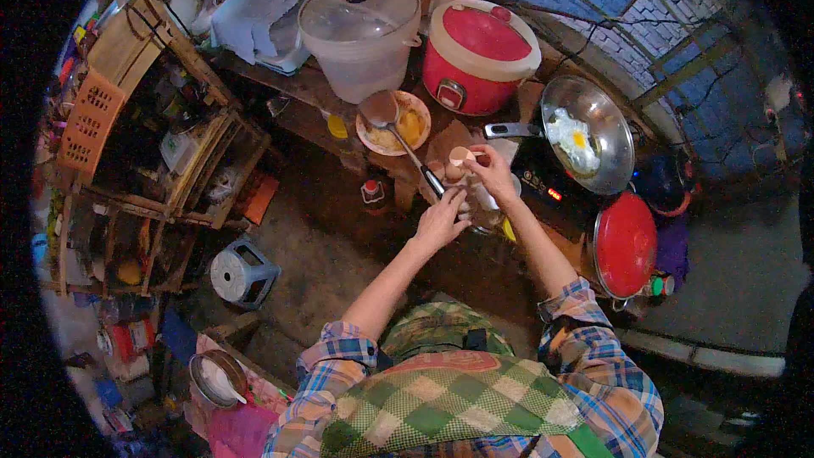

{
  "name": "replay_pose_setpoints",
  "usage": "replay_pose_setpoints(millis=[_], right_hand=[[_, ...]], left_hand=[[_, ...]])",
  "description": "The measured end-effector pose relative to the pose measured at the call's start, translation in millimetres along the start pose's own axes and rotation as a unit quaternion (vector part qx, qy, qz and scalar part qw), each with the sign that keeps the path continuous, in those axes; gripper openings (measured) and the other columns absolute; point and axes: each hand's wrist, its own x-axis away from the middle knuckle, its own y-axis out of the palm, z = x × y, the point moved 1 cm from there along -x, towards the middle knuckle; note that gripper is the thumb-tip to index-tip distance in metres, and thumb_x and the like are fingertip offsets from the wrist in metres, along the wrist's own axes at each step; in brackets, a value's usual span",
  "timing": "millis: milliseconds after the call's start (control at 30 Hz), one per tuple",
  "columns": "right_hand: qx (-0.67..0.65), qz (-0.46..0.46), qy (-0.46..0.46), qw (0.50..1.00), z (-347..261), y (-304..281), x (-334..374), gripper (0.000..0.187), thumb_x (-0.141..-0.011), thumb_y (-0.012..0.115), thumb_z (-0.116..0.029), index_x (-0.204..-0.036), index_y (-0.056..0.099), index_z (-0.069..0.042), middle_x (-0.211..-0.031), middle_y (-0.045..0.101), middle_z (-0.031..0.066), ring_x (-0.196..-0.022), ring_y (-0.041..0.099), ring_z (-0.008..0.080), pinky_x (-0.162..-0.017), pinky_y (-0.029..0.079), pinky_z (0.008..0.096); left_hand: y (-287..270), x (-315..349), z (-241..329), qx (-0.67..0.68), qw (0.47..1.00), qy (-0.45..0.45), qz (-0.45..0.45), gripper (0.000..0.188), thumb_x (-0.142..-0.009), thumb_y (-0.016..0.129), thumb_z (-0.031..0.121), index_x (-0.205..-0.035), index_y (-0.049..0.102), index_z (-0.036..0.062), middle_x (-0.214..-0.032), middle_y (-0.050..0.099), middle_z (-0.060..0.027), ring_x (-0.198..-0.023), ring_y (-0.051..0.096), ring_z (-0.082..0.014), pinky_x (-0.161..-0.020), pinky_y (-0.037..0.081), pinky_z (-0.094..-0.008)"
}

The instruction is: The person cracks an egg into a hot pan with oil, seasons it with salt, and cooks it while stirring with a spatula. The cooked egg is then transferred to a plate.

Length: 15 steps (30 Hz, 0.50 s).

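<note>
Where the shell [460,155] is: pinched between the right hand [493,175]'s thumb and fingertips; just over the eggs [454,173]; ahead of the left hand
Left hand [443,217]: fingers bent, at the spatula [379,108]'s black handle; cannot tell whether it grips anything
Plate [365,139]: yellow food inside; the spatula's blade lies over its edge
Pan [616,114]: steel; one fried egg [577,142] inside, yolk up; handle pointing left
Tub [360,59]: see-through, lid on; on the desk [309,100]
Cooker [476,76]: red and cream, lid shut; contents hidden
Bowl [203,367]: metal; a white utensil [224,386] inside
</note>
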Motion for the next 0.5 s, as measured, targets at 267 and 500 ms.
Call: replay_pose_setpoints(millis=[267, 500], right_hand=[[0.421, -0.070, 0.010, 0.904, 34, 3, -42, 0.045, -0.078, 0.063, -0.037, -0.113, 0.058, -0.009, -0.086, 0.064, 0.0168, -0.079, 0.063, 0.0319, -0.070, 0.050, 0.0416], [0.467, -0.052, -0.038, 0.882, 50, 3, -45, 0.032, -0.081, 0.055, -0.034, -0.101, 0.061, -0.009, -0.083, 0.062, 0.0199, -0.072, 0.061, 0.0348, -0.060, 0.050, 0.0455]], left_hand=[[-7, 0, -11, -0.082, 0.993, -0.073, 0.046, 0.041, -0.076, 0.068, 0.025, -0.108, 0.055, 0.0018, -0.098, 0.057, -0.0148, -0.087, 0.058, -0.0338, -0.074, 0.049, -0.0434], [-17, -58, -52, -0.184, 0.978, -0.007, 0.098, 0.043, -0.066, 0.068, 0.009, -0.106, 0.055, 0.0000, -0.100, 0.057, -0.0180, -0.094, 0.052, -0.0342, -0.076, 0.048, -0.0438]])
